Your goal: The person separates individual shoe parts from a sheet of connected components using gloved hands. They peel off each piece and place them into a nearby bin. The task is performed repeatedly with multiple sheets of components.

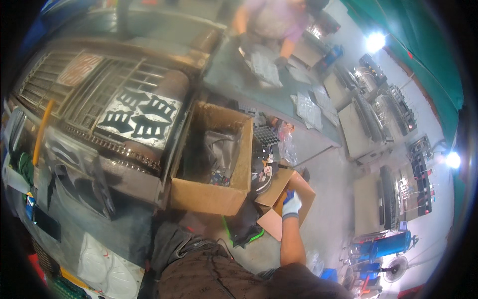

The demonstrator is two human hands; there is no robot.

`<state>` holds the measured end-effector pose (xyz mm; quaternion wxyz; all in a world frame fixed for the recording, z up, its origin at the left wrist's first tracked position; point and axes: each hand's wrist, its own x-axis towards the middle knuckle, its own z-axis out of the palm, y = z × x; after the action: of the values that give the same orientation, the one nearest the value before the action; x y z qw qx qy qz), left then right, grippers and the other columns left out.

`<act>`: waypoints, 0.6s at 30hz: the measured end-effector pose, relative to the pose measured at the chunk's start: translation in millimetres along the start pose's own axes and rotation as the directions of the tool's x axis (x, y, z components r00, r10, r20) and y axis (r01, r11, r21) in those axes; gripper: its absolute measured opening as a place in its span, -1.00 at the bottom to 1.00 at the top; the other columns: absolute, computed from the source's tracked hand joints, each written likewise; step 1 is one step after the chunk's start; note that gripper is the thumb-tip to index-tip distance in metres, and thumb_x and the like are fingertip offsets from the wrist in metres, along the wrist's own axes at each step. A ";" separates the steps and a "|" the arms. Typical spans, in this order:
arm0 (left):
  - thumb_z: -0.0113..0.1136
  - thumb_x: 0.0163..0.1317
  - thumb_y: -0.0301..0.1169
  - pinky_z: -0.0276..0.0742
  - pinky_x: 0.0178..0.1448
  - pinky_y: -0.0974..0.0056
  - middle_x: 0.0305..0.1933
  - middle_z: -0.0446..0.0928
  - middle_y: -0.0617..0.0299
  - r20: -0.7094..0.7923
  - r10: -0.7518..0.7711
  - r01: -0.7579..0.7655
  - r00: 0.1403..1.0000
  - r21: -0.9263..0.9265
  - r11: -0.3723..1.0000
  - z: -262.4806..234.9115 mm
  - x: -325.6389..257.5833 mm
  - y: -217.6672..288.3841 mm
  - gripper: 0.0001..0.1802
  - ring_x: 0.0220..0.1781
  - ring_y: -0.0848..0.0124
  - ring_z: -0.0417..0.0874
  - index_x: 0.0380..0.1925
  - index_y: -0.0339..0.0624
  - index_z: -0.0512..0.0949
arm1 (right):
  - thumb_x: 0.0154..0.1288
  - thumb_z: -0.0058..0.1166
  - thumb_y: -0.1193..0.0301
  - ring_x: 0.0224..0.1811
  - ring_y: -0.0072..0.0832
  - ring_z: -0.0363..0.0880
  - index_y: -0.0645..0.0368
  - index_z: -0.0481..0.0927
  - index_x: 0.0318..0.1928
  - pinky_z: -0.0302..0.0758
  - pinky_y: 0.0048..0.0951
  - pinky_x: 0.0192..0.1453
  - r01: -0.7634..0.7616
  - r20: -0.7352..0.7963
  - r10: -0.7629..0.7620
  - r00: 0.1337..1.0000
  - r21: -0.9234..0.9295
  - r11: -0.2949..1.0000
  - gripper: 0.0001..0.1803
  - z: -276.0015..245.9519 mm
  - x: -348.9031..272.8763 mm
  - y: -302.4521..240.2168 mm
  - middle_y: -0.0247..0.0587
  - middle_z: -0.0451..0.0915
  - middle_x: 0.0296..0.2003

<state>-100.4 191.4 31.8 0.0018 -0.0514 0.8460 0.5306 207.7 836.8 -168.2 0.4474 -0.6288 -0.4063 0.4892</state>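
Gloved right hand [291, 204] on a small box [279, 202], low at the right of the big box [214, 164].

The right hand, in a white and blue glove, rests curled on the flap of the small open cardboard box on the floor; whether it grips the flap or only touches it I cannot tell. The left hand is out of view. The small box leans against the round dark part [261, 174] beside it, so a pull on the flap could tip it or tear the cardboard, and the hazy air could hide a slip. Its inside is hidden by the flap and the hand. The big box's contents are dark and unclear. Far off, another person [274, 25] works at a table [249, 84], the face cut off.
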 end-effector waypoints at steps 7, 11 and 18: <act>0.26 0.44 -0.26 0.65 -0.03 0.30 -0.17 0.68 0.13 0.081 0.008 -0.002 0.997 -0.073 0.997 0.6 0.8 14.9 -0.63 -0.20 0.37 0.68 0.07 -0.33 0.58 | 0.52 0.17 0.28 -0.30 -0.61 0.60 0.21 0.68 0.10 0.54 -0.52 -0.24 0.246 0.809 -0.285 0.514 0.180 0.953 -0.68 183.2 -277.0 -177.9 -0.29 0.68 -0.17; 0.26 0.46 -0.23 0.65 0.00 0.28 -0.15 0.68 0.12 0.180 0.010 0.019 0.984 -0.161 0.987 5.8 -2.4 30.9 -0.58 -0.17 0.36 0.68 0.12 -0.34 0.57 | 0.45 0.28 0.14 0.14 -0.40 0.70 0.07 0.60 0.34 0.57 -0.34 0.31 0.499 0.974 0.001 -0.227 0.115 0.859 -0.46 212.2 -414.8 -183.6 -0.17 0.73 0.14; 0.24 0.48 -0.17 0.64 0.05 0.26 -0.11 0.69 0.09 0.423 0.025 0.114 0.906 -0.300 0.947 7.1 3.4 68.9 -0.51 -0.11 0.33 0.69 0.19 -0.36 0.56 | 0.40 0.36 0.27 -0.52 -0.73 0.48 0.33 0.43 0.41 0.43 -0.58 -0.47 -0.081 0.890 0.337 -0.308 -0.377 0.922 -0.31 209.1 -441.9 -197.2 -0.36 0.65 -0.28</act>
<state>-110.2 227.2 90.3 0.1881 0.0450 0.7276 0.6582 -95.9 505.3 107.1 -0.1986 -0.0896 -0.5163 0.8282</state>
